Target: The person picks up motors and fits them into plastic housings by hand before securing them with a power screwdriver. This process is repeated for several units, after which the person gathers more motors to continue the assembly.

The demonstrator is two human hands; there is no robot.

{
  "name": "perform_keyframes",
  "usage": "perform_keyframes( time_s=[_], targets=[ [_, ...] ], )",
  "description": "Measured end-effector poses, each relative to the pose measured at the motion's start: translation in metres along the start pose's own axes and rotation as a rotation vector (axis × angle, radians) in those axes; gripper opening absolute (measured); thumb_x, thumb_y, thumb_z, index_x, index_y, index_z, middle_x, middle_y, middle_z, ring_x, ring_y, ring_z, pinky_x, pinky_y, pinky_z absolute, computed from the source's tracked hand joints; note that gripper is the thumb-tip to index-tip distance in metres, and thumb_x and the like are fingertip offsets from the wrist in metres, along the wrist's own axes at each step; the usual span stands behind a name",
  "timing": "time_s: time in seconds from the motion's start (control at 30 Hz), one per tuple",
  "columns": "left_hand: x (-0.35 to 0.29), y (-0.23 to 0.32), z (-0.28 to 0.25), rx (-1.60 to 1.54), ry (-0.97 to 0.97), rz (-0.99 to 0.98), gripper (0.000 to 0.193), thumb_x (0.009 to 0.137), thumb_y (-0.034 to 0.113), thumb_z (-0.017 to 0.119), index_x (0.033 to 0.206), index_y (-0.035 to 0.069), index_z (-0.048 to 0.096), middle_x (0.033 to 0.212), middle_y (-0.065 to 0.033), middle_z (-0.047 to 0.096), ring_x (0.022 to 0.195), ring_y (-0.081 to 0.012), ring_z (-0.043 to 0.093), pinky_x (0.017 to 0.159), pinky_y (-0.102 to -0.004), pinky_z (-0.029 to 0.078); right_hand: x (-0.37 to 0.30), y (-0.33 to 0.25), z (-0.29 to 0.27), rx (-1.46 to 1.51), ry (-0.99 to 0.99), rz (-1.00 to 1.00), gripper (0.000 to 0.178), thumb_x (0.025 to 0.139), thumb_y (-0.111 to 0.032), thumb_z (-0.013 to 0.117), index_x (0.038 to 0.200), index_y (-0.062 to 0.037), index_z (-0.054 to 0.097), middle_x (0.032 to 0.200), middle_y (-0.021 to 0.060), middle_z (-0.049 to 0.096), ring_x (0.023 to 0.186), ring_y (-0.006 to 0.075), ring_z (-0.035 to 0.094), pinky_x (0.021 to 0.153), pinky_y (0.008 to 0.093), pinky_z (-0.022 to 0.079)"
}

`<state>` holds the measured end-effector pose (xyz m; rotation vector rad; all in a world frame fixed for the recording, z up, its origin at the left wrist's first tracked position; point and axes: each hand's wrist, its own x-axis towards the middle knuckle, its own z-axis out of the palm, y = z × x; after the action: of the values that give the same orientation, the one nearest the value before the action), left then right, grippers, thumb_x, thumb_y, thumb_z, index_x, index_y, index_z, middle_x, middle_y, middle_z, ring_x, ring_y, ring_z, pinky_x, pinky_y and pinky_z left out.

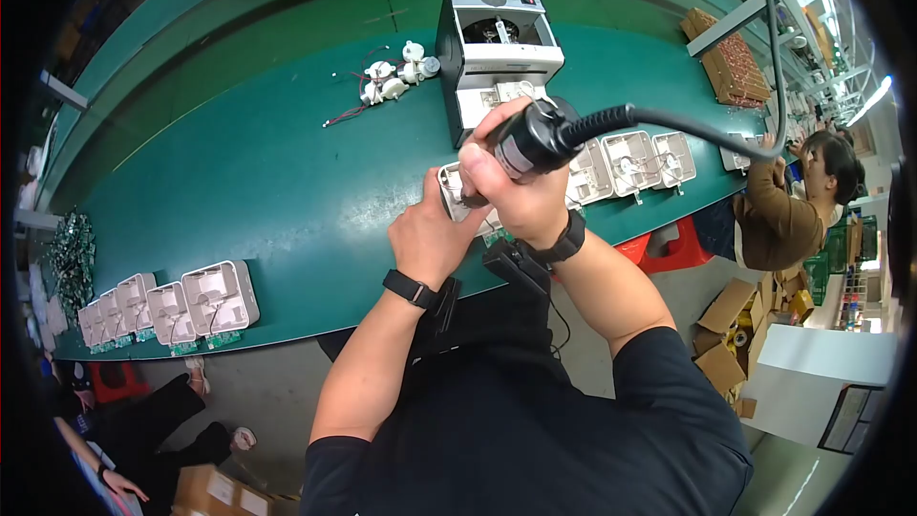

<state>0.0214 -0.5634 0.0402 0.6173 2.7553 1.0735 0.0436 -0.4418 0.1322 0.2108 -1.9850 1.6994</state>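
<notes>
My right hand is closed around a black electric screwdriver, whose thick cable leads off to the upper right. The tool is held over a white plastic housing; its tip is hidden behind my hands. My left hand grips that housing at its left and near side, with the fingertips partly out of sight. Just beyond my hands stands a grey and black screw feeder.
More white housings line the table to the right, and another row sits at the left. White wired parts lie left of the feeder. Circuit boards are heaped far left. A co-worker sits at the right.
</notes>
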Motion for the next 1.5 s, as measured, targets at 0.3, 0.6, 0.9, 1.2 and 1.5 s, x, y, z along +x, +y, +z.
perform_keyframes(
  time_s=[0.3, 0.6, 0.9, 1.2, 1.5],
  targets=[
    [-0.023, 0.013, -0.046, -0.053, -0.024, 0.038, 0.093, 0.075, 0.05, 0.083, 0.145, 0.002, 0.045, 0.085, -0.0159, 0.073, 0.081, -0.0354, 0.072, 0.068, -0.0432, 0.055, -0.002, -0.059, -0.004, 0.296, 0.148, -0.021, 0.028, 0.088, 0.0, 0.07, 0.108, -0.0028, 0.052, 0.078, 0.0052, 0.062, 0.065, 0.0115, 0.063, 0.059, 0.0274, 0.053],
    [-0.082, -0.034, -0.049, -0.675, -0.034, 0.366, 0.055, 0.081, 0.014, 0.081, 0.126, -0.002, 0.054, 0.099, -0.0137, 0.068, 0.088, -0.0264, 0.066, 0.078, -0.0359, 0.052, -0.056, -0.052, 0.053, 0.076, -0.07, 0.295, 0.04, 0.093, -0.03, 0.076, 0.116, -0.0027, 0.058, 0.087, 0.0063, 0.064, 0.079, 0.0171, 0.063, 0.073, 0.0305, 0.053],
    [-0.098, -0.062, -0.071, -0.983, 0.048, -0.138, 0.015, 0.093, 0.008, 0.068, 0.099, 0.005, 0.054, 0.074, -0.001, 0.056, 0.064, -0.0104, 0.055, 0.061, -0.025, 0.043, -0.098, 0.027, 0.058, -0.62, -0.031, -0.037, 0.039, 0.096, -0.015, 0.064, 0.13, 0.0015, 0.055, 0.123, 0.0223, 0.061, 0.108, 0.0371, 0.063, 0.088, 0.0409, 0.055],
    [-0.073, -0.047, -0.036, -0.975, -0.019, -0.107, 0.017, 0.092, 0.002, 0.067, 0.103, 0.0, 0.054, 0.117, -0.0171, 0.063, 0.105, -0.0266, 0.063, 0.092, -0.0364, 0.052, -0.069, 0.007, -0.035, -0.995, 0.409, -0.255, 0.027, 0.082, -0.009, 0.07, 0.107, -0.0009, 0.065, 0.108, 0.0142, 0.067, 0.1, 0.0324, 0.065, 0.086, 0.0415, 0.054],
    [-0.053, -0.018, -0.023, -0.96, -0.216, -0.08, 0.037, 0.088, 0.001, 0.068, 0.12, -0.009, 0.053, 0.144, -0.0228, 0.053, 0.131, -0.0282, 0.054, 0.109, -0.0414, 0.043, -0.086, 0.043, -0.25, -1.648, 0.444, 0.181, 0.026, 0.084, -0.019, 0.072, 0.102, -0.0032, 0.062, 0.1, 0.0136, 0.062, 0.091, 0.032, 0.063, 0.087, 0.0415, 0.048]
  ],
)
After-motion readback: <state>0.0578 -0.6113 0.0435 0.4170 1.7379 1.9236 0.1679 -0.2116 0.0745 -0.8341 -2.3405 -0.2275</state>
